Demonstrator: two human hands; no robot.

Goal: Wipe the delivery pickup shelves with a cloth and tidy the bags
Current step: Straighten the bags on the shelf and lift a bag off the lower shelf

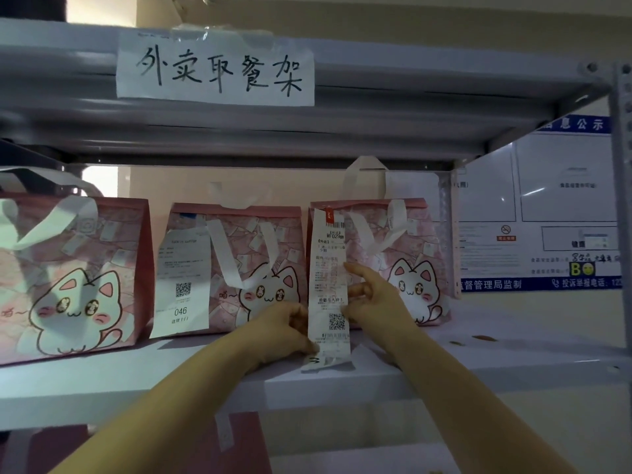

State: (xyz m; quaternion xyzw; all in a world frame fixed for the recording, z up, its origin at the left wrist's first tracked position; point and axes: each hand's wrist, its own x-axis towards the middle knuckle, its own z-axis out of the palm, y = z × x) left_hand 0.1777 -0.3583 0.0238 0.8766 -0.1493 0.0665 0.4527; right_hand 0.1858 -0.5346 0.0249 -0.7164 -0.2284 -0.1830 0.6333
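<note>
Three pink cat-print bags stand in a row on the white shelf (513, 350): a left bag (71, 278), a middle bag (260, 265) with a receipt marked 046, and a right bag (410, 254). A long receipt (329, 285) hangs down the right bag's front left edge to the shelf. My left hand (285, 331) pinches the receipt's left edge near its lower end. My right hand (371, 295) touches the receipt's right edge, forefinger stretched out along the paper, other fingers curled. No cloth is in view.
A handwritten paper sign (215, 68) is taped to the shelf above. A metal upright (620, 200) stands at the right, with a wall notice board (547, 206) behind it. Small brown crumbs (484, 338) lie on the shelf at the right. Another pink bag (239, 443) sits on the shelf below.
</note>
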